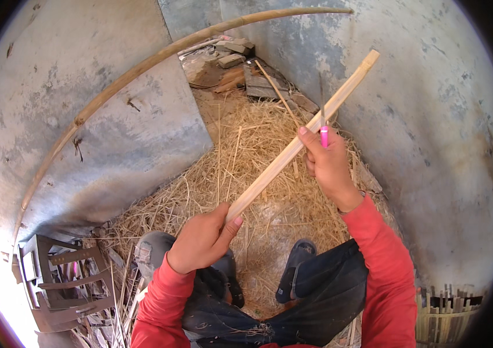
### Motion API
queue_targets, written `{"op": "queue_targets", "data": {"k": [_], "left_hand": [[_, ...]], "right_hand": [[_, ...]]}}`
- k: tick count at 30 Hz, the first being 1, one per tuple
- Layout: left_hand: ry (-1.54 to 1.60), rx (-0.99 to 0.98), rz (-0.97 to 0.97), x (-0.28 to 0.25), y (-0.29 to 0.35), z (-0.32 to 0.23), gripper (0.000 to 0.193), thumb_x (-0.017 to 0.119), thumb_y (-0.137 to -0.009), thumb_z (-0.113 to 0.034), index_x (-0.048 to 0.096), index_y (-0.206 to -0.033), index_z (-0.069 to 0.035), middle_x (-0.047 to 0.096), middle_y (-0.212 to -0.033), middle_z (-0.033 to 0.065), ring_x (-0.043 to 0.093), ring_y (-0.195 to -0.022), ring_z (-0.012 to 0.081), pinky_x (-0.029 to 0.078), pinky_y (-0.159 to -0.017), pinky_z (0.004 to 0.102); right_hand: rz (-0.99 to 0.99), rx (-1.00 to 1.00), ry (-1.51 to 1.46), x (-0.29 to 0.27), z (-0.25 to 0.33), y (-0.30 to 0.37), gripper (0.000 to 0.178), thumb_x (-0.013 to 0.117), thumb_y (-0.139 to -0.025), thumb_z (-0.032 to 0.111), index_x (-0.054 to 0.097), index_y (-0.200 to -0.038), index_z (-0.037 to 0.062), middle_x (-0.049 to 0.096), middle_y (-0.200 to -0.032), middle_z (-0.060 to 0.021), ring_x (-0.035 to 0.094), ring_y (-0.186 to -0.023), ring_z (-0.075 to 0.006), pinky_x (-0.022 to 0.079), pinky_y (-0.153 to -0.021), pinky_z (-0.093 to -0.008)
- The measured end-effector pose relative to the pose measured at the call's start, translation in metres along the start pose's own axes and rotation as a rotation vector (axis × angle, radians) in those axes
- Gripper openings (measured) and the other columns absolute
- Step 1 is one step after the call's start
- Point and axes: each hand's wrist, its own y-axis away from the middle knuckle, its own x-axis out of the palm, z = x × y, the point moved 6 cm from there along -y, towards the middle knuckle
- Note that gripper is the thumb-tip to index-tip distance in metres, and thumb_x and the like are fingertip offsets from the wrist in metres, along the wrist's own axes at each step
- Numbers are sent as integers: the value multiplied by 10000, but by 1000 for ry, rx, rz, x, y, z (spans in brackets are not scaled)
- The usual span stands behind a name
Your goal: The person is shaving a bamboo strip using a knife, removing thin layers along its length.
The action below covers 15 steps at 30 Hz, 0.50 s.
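One pale strip (270,171) slants up rightward, pinched low by your left hand (200,239), higher by your right hand (332,165) beside the knife (324,137).

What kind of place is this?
Probably a rough wood or bamboo work corner: straw-like shavings underfoot, worn grey walls close by, and a pale strip held in the left hand and right hand.
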Motion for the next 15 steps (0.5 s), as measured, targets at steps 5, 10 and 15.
{"op": "queue_targets", "data": {"k": [5,10,15], "left_hand": [[72,37,-86,5,-4,-3,225,596,-1054,-246,612,-1027,-24,568,-659,126,553,-584,268,431,-558,392],[39,-89,-101,-4,12,20,268,574,-1075,-270,659,-1015,-23,517,-649,39,477,-581,118,405,-559,312],[83,-54,-62,-2,19,25,303,590,-1064,-275,631,-916,-15,524,-590,119,532,-506,245,426,-534,391]], "right_hand": [[213,-247,376,25,-6,26,339,646,-1042,366,659,-999,30,521,-663,49,438,-556,-58,355,-508,-295],[172,-2,591,-12,6,19,399,573,-1074,401,655,-1069,11,578,-717,-33,524,-642,-112,430,-599,-313],[-196,-549,738,-56,43,0,433,517,-1102,367,630,-928,-12,544,-621,-99,491,-538,-200,394,-530,-409]]}}
